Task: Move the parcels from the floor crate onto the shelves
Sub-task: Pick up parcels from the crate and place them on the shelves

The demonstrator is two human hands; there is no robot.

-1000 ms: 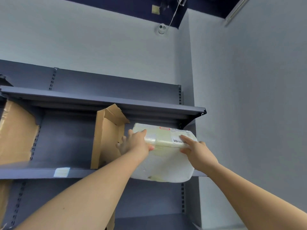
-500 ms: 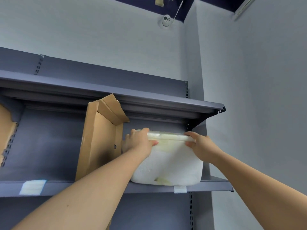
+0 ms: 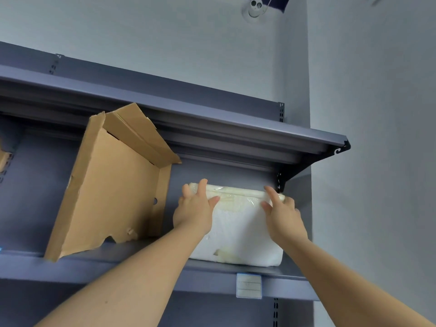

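Note:
A white foam parcel [image 3: 238,232] wrapped in clear film stands upright on the grey shelf [image 3: 141,272], near its right end. My left hand [image 3: 194,211] holds the parcel's top left corner, fingers over the upper edge and thumb on the front face. My right hand [image 3: 283,215] holds the top right corner the same way. The parcel's bottom edge rests on the shelf board, close to the front lip. The floor crate is out of view.
A torn, open cardboard box [image 3: 113,190] leans on the same shelf just left of the parcel. The upper shelf [image 3: 212,123] hangs low above both. Its bracket [image 3: 306,168] and the grey side wall [image 3: 377,161] close the right end. A label holder [image 3: 249,285] sits on the shelf lip.
The parcel went from tilted and hanging over the shelf lip to standing upright on the board, pushed further in. Both hands stayed on its top corners. The view moved closer.

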